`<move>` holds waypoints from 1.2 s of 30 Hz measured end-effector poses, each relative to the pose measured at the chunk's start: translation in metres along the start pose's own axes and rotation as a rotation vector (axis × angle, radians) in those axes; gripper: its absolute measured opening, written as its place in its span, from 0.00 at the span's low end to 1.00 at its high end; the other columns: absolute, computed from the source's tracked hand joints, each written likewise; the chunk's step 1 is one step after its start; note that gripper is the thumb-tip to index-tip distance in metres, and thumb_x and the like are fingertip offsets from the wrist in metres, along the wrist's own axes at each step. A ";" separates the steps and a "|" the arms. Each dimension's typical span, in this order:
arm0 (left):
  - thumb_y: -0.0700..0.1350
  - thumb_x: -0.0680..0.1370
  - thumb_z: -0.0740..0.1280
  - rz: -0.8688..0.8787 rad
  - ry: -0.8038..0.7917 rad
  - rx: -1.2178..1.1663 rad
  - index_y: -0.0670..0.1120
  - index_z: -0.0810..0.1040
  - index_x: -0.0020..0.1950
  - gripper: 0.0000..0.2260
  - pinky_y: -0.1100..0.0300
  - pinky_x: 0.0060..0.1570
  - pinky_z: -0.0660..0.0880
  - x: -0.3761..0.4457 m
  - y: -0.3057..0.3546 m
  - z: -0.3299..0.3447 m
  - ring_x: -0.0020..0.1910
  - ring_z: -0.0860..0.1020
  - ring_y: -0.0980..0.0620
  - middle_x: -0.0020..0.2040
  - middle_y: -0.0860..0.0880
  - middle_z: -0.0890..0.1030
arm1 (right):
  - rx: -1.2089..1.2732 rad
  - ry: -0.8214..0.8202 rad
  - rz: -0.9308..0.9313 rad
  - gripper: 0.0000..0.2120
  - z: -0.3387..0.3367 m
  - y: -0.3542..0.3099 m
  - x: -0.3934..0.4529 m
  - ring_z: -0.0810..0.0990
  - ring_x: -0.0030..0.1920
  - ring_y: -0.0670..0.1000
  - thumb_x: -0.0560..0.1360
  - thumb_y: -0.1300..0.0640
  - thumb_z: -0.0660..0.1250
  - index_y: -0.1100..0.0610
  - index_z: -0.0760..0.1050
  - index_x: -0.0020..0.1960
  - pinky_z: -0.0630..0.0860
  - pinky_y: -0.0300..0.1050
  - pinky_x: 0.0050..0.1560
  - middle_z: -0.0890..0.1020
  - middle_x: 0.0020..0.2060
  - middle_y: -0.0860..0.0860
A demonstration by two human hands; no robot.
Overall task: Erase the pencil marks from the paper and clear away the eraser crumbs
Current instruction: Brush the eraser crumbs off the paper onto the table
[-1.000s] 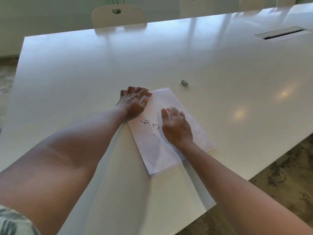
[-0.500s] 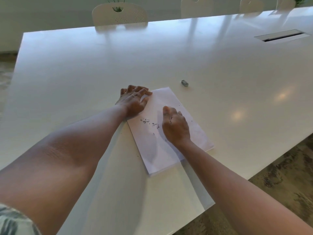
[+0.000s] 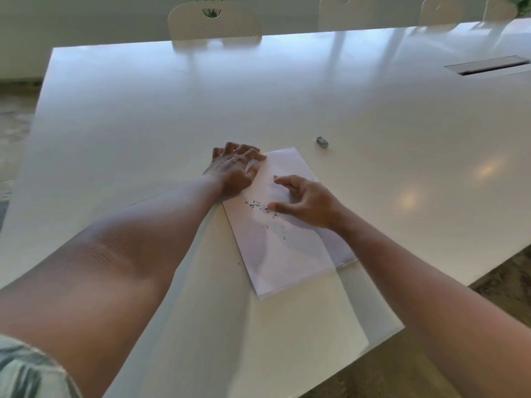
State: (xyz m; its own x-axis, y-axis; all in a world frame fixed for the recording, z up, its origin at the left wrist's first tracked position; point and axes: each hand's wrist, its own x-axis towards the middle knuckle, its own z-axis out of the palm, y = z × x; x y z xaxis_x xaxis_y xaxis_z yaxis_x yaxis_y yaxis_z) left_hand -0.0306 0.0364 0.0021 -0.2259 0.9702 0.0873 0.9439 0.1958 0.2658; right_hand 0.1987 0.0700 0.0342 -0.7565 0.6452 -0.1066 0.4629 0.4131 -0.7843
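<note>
White table (image 3: 143,124) seen from above, two bare forearms reaching in from the near edge. On the left, left hand (image 3: 234,170) palm-down with fingers spread and lightly bent, pressing the far-left corner of the paper (image 3: 287,254), gripping nothing. Paper lying flat and slanted near the table's front edge. Dark eraser crumbs (image 3: 258,205) scattered across the sheet's left-centre, between the hands. Just right of them, right hand (image 3: 304,199) above the sheet, fingers loosely curled, thumb tip beside the crumbs, holding nothing. Farther right and beyond the paper, small grey eraser (image 3: 322,142) alone on the table. Pale chair (image 3: 214,23) behind the far edge.
</note>
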 end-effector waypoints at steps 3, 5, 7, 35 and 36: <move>0.55 0.85 0.55 0.000 -0.001 -0.007 0.58 0.71 0.74 0.18 0.50 0.69 0.54 0.000 0.001 -0.001 0.76 0.58 0.51 0.77 0.58 0.67 | -0.121 -0.190 -0.010 0.50 -0.021 0.007 -0.002 0.65 0.72 0.38 0.58 0.44 0.84 0.47 0.66 0.75 0.61 0.43 0.76 0.67 0.74 0.39; 0.55 0.85 0.55 0.001 0.004 -0.012 0.58 0.72 0.74 0.18 0.50 0.69 0.54 -0.001 0.001 -0.001 0.76 0.59 0.51 0.77 0.58 0.67 | -0.198 -0.312 -0.008 0.58 -0.023 0.009 -0.002 0.57 0.75 0.37 0.54 0.43 0.85 0.43 0.60 0.78 0.54 0.42 0.78 0.60 0.76 0.35; 0.55 0.85 0.56 0.001 0.009 -0.015 0.58 0.72 0.74 0.18 0.51 0.68 0.54 -0.002 0.001 -0.001 0.76 0.59 0.51 0.77 0.58 0.67 | -0.313 -0.410 -0.038 0.64 -0.022 0.012 0.000 0.46 0.77 0.39 0.50 0.39 0.84 0.39 0.53 0.79 0.46 0.44 0.77 0.51 0.77 0.31; 0.55 0.85 0.57 -0.001 0.031 -0.006 0.60 0.72 0.73 0.17 0.50 0.67 0.57 -0.002 0.001 0.000 0.75 0.60 0.52 0.76 0.60 0.68 | -0.387 -0.346 -0.178 0.47 -0.005 0.005 0.026 0.45 0.77 0.42 0.62 0.32 0.74 0.41 0.61 0.77 0.46 0.44 0.76 0.53 0.78 0.36; 0.55 0.85 0.57 -0.004 0.029 -0.007 0.60 0.72 0.73 0.17 0.50 0.67 0.57 -0.002 0.001 0.000 0.75 0.60 0.52 0.76 0.60 0.68 | -0.388 -0.280 -0.179 0.41 0.000 0.006 0.026 0.47 0.78 0.45 0.68 0.34 0.72 0.41 0.62 0.77 0.49 0.44 0.77 0.54 0.78 0.36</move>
State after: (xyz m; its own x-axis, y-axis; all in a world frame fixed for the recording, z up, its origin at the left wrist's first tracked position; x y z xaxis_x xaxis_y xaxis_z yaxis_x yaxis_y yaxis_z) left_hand -0.0297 0.0346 0.0024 -0.2361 0.9650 0.1139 0.9414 0.1982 0.2730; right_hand 0.1820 0.0889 0.0269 -0.9099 0.3675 -0.1922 0.4117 0.7438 -0.5265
